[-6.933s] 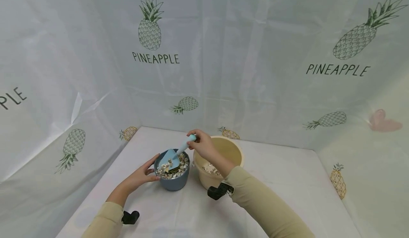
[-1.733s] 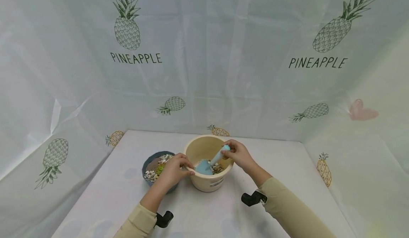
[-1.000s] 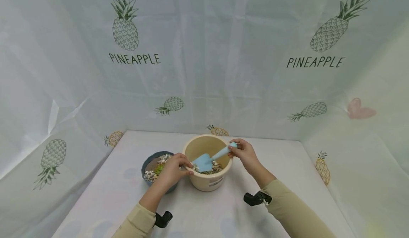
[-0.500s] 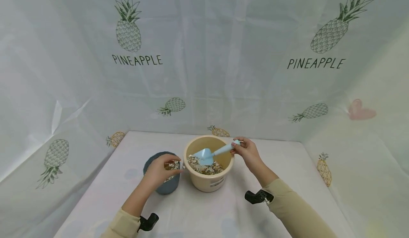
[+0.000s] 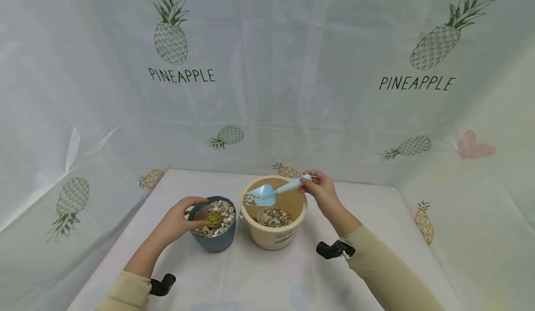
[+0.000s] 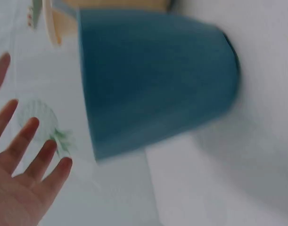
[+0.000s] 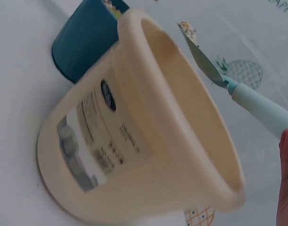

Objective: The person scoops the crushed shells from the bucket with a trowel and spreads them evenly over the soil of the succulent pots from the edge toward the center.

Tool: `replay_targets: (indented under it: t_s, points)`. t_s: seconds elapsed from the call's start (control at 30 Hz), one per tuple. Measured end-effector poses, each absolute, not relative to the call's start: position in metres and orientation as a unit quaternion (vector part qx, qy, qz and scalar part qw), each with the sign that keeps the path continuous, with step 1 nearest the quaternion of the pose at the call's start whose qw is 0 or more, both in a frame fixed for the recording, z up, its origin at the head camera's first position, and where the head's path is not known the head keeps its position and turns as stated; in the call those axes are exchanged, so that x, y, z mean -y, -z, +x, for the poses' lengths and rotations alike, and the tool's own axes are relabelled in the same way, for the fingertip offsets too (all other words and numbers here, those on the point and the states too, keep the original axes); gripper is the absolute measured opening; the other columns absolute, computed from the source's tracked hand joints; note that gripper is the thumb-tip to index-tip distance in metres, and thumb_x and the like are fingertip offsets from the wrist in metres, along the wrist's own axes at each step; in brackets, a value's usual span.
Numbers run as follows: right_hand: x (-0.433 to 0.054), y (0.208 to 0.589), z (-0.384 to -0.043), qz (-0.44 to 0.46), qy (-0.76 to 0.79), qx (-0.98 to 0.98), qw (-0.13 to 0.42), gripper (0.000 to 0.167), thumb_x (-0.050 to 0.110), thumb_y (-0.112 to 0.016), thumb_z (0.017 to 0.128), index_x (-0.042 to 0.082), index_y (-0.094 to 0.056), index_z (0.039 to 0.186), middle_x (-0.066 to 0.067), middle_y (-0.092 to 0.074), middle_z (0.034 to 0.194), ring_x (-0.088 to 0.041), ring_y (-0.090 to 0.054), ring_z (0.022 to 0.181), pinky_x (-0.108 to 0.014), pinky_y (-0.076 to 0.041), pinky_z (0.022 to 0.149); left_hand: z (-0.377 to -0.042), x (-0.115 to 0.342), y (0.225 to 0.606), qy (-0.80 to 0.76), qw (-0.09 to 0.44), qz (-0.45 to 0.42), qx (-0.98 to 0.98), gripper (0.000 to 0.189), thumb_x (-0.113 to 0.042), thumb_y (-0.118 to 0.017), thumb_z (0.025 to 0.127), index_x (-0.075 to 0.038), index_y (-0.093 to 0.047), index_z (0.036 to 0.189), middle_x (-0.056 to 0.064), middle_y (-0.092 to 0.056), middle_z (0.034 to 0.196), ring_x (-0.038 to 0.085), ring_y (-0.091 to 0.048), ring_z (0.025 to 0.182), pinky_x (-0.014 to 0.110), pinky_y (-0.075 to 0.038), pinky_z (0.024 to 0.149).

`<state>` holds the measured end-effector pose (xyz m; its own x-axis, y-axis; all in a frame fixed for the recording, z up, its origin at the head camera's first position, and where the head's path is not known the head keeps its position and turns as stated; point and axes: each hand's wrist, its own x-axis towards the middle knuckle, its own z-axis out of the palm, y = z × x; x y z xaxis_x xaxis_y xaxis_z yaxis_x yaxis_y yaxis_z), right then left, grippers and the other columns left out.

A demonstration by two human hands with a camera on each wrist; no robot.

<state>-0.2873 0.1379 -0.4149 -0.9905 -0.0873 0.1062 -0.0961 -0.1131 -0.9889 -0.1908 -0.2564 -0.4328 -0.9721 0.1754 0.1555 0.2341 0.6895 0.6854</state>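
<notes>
My right hand grips the handle of a light-blue trowel, whose blade carries a small heap of pebbles over the left side of a cream bucket. More pebbles lie at the bottom of the bucket. To its left stands a blue plant pot holding a green succulent and pale pebbles. My left hand is at the pot's left rim, thumb and fingers apart. In the left wrist view its fingers are spread, with a gap to the pot wall.
Pot and bucket stand close together on a white-covered table. A pineapple-print curtain rises behind the table and along its sides. The bucket bears a printed label on its wall.
My left hand has let go of the bucket's rim and moved left to the blue pot. The trowel has risen out of the bucket's pebbles with some on its blade.
</notes>
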Motion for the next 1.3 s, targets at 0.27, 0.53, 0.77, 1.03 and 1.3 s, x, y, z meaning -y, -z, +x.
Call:
replay_targets:
  t_s: [0.27,0.53,0.77,1.03,1.3]
  points:
    - [-0.101,0.403,-0.282,0.078,-0.740,0.667,-0.018,0.035,-0.002,-0.059,0.095,-0.013,-0.048,0.126,-0.015,-0.065,0.097,-0.013,-0.066,0.067,-0.027,-0.057,0.072,-0.194,0.291,0.447,0.393,-0.040,-0.169,0.903,0.086,-0.024,-0.085,0.076,0.000,-0.039,0.145,0.030,-0.027,0.149,0.055,-0.023,0.134,0.069,-0.032,0.099]
    - [-0.069,0.405,-0.276,0.103,-0.744,0.659,-0.048,0.032,-0.004,-0.061,0.093,-0.013,-0.052,0.123,-0.014,-0.065,0.091,-0.015,-0.067,0.068,-0.028,-0.058,0.070,-0.209,0.305,0.460,0.429,-0.110,-0.190,0.876,0.101,-0.017,-0.087,0.075,0.000,-0.024,0.151,0.031,-0.011,0.153,0.060,-0.022,0.132,0.071,-0.030,0.099]
    - [-0.044,0.406,-0.268,0.118,-0.742,0.657,-0.069,0.033,-0.002,-0.063,0.093,-0.012,-0.053,0.123,-0.017,-0.066,0.094,-0.017,-0.068,0.070,-0.037,-0.058,0.076,-0.221,0.310,0.472,0.425,-0.155,-0.187,0.872,0.114,-0.017,-0.089,0.071,-0.009,-0.013,0.155,0.028,-0.004,0.155,0.059,-0.011,0.135,0.067,-0.033,0.101]
    - [-0.018,0.405,-0.265,0.115,-0.726,0.673,-0.077,0.033,0.003,-0.065,0.093,-0.008,-0.055,0.122,-0.016,-0.065,0.093,-0.016,-0.067,0.069,-0.031,-0.058,0.072,-0.231,0.317,0.472,0.417,-0.169,-0.196,0.871,0.108,-0.010,-0.087,0.072,-0.010,-0.018,0.155,0.028,-0.008,0.156,0.057,-0.015,0.137,0.066,-0.031,0.102]
    - [0.000,0.406,-0.268,0.116,-0.715,0.685,-0.073,0.029,-0.003,-0.066,0.090,-0.009,-0.056,0.117,-0.013,-0.063,0.085,-0.015,-0.066,0.062,-0.035,-0.059,0.071,-0.235,0.315,0.473,0.430,-0.154,-0.195,0.868,0.103,-0.008,-0.088,0.071,-0.004,-0.025,0.153,0.031,-0.016,0.154,0.057,-0.020,0.135,0.067,-0.031,0.102]
